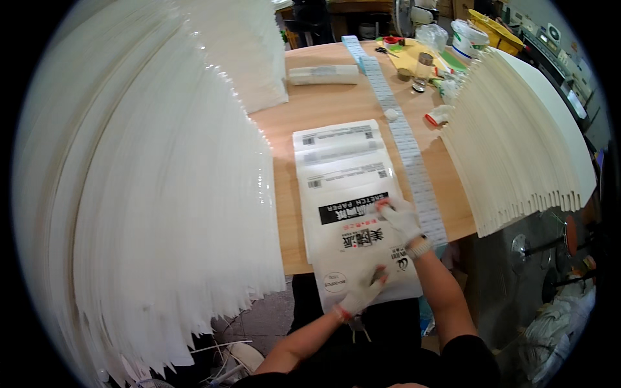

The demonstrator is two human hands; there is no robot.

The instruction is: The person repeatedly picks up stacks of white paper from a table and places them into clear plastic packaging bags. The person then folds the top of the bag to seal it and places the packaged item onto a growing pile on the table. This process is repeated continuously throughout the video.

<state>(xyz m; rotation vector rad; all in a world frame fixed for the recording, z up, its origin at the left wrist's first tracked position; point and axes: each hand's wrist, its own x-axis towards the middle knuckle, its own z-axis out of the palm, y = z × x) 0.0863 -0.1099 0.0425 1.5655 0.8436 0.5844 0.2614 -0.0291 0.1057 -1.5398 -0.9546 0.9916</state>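
White plastic packaging bags (349,242) with black and red print lie overlapped in a stack in front of me, the nearest end hanging past the table edge. My right hand (401,221), in a white glove with bare fingertips, rests on the upper right part of the top bag, its fingers stretched toward the print. Lower down, my left hand (363,296), gloved alike, lies over the near part of the same bag. Its fingers point up and right, with a dark gap by the thumb. Neither hand visibly lifts anything.
Tall stacks of white sheets (168,168) fill the left; another sheet stack (517,142) stands right. A long printed label strip (407,145) crosses the wooden table (446,155). Farther back are a plastic-wrapped roll (323,75), a glass jar (422,71), scissors (386,51) and a white bucket (468,40).
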